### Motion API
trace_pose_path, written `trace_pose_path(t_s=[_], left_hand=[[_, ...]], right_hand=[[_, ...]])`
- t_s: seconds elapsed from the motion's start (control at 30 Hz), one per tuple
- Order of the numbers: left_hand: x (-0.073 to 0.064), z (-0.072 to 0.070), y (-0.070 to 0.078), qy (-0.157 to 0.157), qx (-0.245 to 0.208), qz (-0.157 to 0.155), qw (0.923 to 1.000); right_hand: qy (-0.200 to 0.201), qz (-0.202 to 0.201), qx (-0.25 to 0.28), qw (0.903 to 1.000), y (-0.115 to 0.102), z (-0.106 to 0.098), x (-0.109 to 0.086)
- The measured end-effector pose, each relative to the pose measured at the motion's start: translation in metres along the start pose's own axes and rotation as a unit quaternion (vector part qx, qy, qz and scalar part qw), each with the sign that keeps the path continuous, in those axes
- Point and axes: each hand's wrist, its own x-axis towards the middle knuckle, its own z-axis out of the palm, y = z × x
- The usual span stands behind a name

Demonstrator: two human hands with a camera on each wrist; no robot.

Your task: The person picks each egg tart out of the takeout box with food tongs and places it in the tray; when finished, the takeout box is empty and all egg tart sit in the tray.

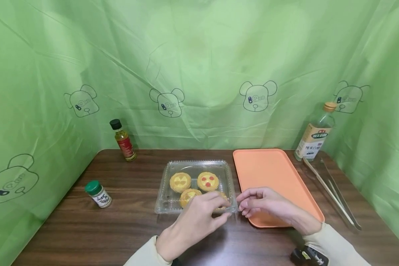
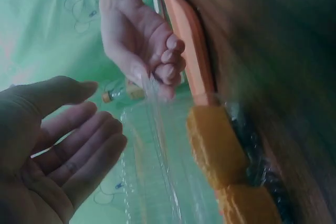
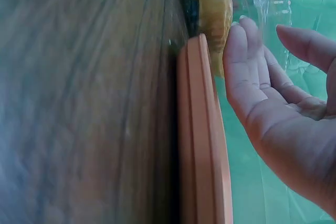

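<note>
In the head view a clear plastic clamshell box (image 1: 194, 166) lies on the table, holding several egg tarts (image 1: 180, 182), one with red spots on top. Over its near right corner is my left hand (image 1: 199, 218), partly hiding the tarts; its fingers are loosely bent and, in the left wrist view, hold nothing. My right hand (image 1: 266, 203) is at the box's right side, above the tray. The right wrist view shows its fingers (image 3: 239, 56) nearly straight, with the thumb apart, close to the plastic edge. Whether they touch the plastic I cannot tell.
An orange tray (image 1: 266, 166) lies right of the box. Metal tongs (image 1: 334, 195) and a large glass bottle (image 1: 314, 138) stand farther right. On the left are a small oil bottle (image 1: 124, 144) and a green-capped shaker (image 1: 99, 194). A black object (image 1: 309, 255) lies by my right sleeve.
</note>
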Motion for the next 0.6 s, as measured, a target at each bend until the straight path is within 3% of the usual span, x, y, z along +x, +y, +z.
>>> trace_pose_path(t_s=[0.3,0.6], left_hand=[[-0.007,0.005,0.005,-0.02,0.023,-0.06,0.9977],[-0.009,0.013,0.008,-0.034,0.05,-0.066,0.996]], right_hand=[[-0.01,0.011,0.011,0.9998,0.002,0.012,0.0],[-0.02,0.005,0.043,0.9988,0.004,0.014,0.0]])
